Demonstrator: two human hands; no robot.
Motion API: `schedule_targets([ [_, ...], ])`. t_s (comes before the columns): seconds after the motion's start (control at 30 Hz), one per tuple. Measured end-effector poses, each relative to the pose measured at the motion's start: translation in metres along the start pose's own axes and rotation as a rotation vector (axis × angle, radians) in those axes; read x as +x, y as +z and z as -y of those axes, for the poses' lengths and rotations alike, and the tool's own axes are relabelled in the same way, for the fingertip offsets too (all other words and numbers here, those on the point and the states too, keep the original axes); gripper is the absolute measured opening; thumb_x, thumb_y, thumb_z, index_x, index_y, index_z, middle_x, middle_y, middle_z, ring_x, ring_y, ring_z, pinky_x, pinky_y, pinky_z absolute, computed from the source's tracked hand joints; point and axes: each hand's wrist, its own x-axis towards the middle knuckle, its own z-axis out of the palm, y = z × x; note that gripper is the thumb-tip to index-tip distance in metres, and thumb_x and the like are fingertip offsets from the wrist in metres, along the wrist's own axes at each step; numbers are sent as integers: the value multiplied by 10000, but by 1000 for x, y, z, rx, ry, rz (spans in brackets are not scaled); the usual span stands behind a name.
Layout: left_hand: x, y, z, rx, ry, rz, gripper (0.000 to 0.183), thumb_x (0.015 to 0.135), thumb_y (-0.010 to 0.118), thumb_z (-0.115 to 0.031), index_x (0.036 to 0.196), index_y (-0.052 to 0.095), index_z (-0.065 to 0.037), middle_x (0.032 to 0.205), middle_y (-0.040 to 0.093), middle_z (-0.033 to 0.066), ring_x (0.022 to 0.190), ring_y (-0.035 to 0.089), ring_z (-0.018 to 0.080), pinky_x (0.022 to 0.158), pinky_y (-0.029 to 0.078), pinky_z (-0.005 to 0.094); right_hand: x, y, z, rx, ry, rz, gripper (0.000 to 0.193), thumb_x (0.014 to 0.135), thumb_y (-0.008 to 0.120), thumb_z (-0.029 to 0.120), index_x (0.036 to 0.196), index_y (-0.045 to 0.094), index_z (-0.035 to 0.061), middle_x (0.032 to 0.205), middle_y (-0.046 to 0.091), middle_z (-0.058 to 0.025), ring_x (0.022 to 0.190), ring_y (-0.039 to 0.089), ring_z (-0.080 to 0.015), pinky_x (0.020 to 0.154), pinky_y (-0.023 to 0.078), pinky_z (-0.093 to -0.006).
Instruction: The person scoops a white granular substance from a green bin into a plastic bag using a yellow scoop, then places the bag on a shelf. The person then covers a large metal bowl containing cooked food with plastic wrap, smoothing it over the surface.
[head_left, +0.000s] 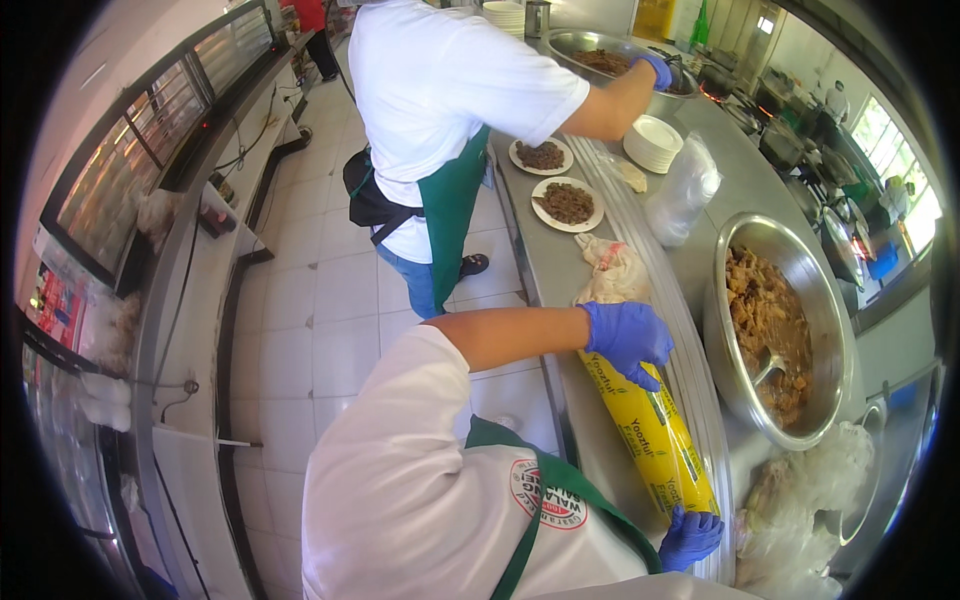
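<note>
A long yellow box-like roll of wrap [640, 430] with printed sides lies slantwise on the steel counter. My left hand [632, 342], in a blue glove, is closed over its far end, fingers curled down across the top. Around the near end, my right hand [690, 537], gloved the same way, has its fingers wrapped. Just beyond my left hand lies a crumpled whitish cloth [615, 270]. To the right of the roll stands a large steel basin [838, 340] of brown meat stew [765, 310], with a ladle [770, 366] in it.
Two plates of chopped meat [568, 203] sit farther along the counter [545, 250], near a white plate stack [653, 143] and clear plastic bags [685, 190]. A co-worker [450, 90] reaches a gloved hand into another basin [590, 40]. Lit burners and pots [790, 150] stand at right.
</note>
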Motion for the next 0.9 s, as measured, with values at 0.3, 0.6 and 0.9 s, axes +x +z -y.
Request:
schedule_targets([
  [0.3, -16, -7, 8, -26, -66, -48, 565, 848, 617, -618, 665, 609, -83, 689, 596, 94, 630, 603, 331, 594, 483, 434, -21, 0, -13, 2, 120, 147, 356, 808, 767, 301, 708, 486, 107, 659, 502, -100, 644, 526, -339, 574, 379, -481],
  [0.6, 23, -51, 0, 269, -31, -228, 497, 740, 756, -553, 602, 564, -116, 591, 510, 59, 520, 527, 251, 500, 419, 351, 50, -40, -21, -2, 179, 92, 389, 792, 786, 285, 622, 464, 150, 563, 440, -65, 523, 460, -267, 541, 345, -402],
  [0.9, 49, -136, -35, 1, -128, -269, 471, 701, 866, -340, 613, 491, -69, 590, 403, 48, 511, 376, 203, 489, 376, 331, 92, -114, -34, -96, 153, -77, 388, 750, 804, 355, 686, 498, 125, 568, 421, -42, 504, 425, -249, 520, 336, -375],
])
